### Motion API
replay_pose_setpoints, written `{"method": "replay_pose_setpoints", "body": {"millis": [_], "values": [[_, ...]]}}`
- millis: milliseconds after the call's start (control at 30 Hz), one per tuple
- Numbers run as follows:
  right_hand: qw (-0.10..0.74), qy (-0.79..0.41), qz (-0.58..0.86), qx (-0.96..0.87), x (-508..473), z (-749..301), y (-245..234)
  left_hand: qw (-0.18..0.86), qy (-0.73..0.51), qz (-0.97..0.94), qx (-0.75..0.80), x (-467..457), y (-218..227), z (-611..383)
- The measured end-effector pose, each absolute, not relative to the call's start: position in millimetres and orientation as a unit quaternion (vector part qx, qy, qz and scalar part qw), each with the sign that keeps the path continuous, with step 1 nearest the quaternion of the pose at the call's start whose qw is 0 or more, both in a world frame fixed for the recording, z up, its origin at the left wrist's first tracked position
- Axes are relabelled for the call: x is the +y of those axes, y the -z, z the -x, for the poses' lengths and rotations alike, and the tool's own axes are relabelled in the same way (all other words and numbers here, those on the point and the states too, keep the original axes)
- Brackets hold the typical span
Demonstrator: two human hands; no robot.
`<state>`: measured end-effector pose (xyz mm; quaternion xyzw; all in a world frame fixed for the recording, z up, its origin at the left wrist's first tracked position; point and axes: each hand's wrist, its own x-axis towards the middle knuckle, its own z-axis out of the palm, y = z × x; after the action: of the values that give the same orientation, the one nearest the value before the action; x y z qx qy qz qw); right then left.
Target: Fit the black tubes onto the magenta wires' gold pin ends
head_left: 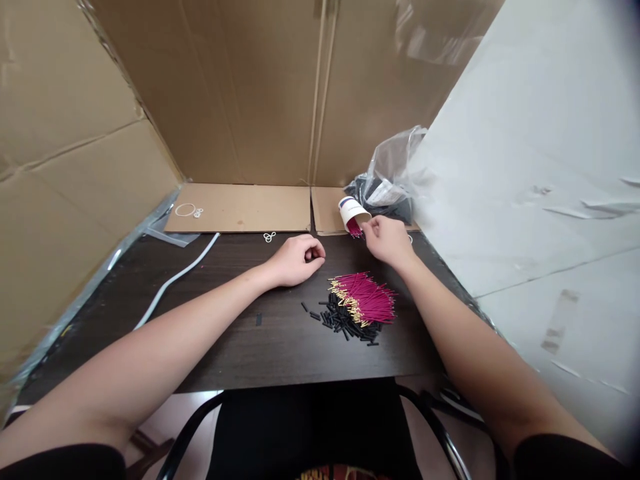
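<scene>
My right hand point(389, 239) is closed in a pinch at the mouth of a white paper cup point(349, 208). The cup lies tilted on its side, its opening toward me, with magenta wires point(354, 227) inside. What my right fingertips hold is hidden. My left hand point(299, 261) rests on the dark table with fingers curled toward the thumb; anything inside them cannot be made out. Between my forearms lies a pile of magenta wires with gold-coloured ends point(367, 297). Short black tubes point(345, 321) are scattered at its near side, partly under the wires.
Cardboard strips point(240, 208) run along the back, with a rubber band point(185, 210) on the left one. White loops point(269, 237) lie near its edge. A clear plastic bag with black contents point(387, 193) stands behind the cup. A pale cable point(175, 277) crosses the left side.
</scene>
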<state>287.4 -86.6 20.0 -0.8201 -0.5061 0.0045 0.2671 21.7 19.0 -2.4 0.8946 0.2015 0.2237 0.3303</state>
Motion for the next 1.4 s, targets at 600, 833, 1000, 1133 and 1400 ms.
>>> {"method": "replay_pose_setpoints", "body": {"millis": [600, 833, 1000, 1133, 1400], "values": [[0.126, -0.007, 0.804, -0.581, -101.5, -298.1, -16.7, 0.332, -0.217, -0.897, 0.197, 18.1, 0.8, -21.1], [0.161, -0.035, 0.79, -0.59, -97.8, -294.5, -12.8, 0.326, -0.219, -0.898, 0.199, 17.9, 1.7, -20.7], [0.191, -0.037, 0.792, -0.578, -97.0, -293.7, -13.9, 0.329, -0.214, -0.898, 0.198, 18.1, 1.1, -20.7], [0.209, -0.043, 0.786, -0.58, -95.2, -293.2, -9.8, 0.33, -0.217, -0.898, 0.196, 18.2, 0.1, -20.7], [0.274, -0.054, 0.806, -0.522, -94.0, -286.4, -14.4, 0.332, -0.214, -0.898, 0.196, 18.5, 0.4, -20.7]]}}
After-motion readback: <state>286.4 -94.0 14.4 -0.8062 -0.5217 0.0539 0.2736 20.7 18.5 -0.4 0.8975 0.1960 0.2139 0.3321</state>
